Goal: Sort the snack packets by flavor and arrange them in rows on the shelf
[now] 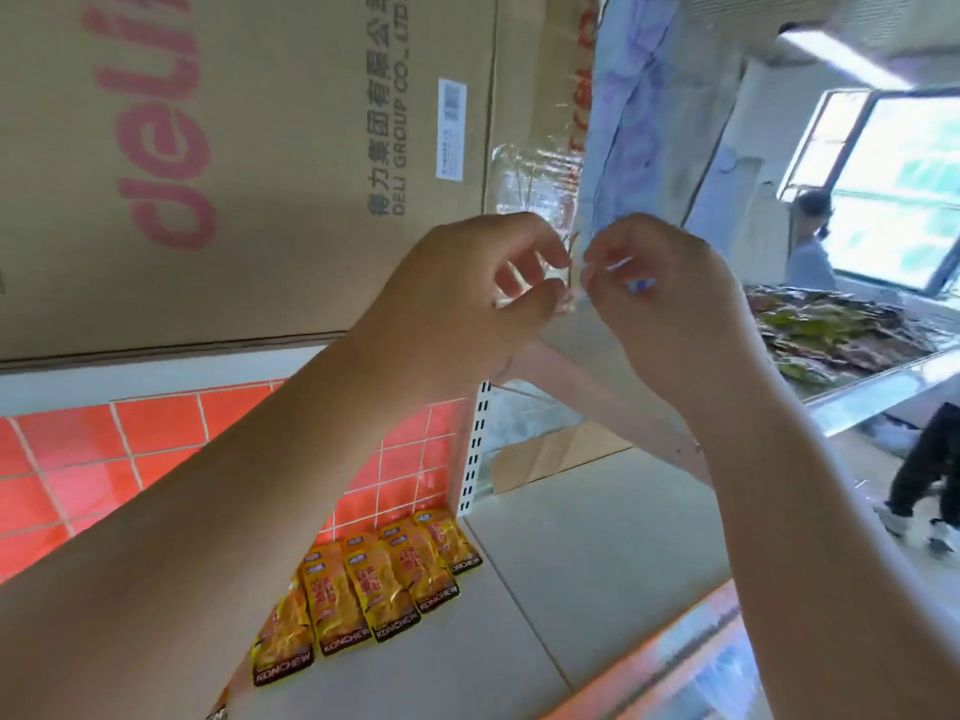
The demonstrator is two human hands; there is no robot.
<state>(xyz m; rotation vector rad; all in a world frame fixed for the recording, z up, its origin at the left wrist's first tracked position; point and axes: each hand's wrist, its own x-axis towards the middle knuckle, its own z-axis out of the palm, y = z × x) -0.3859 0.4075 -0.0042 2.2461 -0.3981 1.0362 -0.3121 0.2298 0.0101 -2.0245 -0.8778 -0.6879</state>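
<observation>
Pinching clear plastic with left hand and right hand, we have yellow packets rowed on the shelf below them; a mixed pile rightward seems unsorted.

Orange-tiled wall low at left, large cardboard box (red lettering) above; bright window far right, lit ceiling strip light overhead.

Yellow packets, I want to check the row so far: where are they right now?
Head view, lower left of centre: the yellow packets lie in a row on the shelf, along the orange tiles at its back.
</observation>
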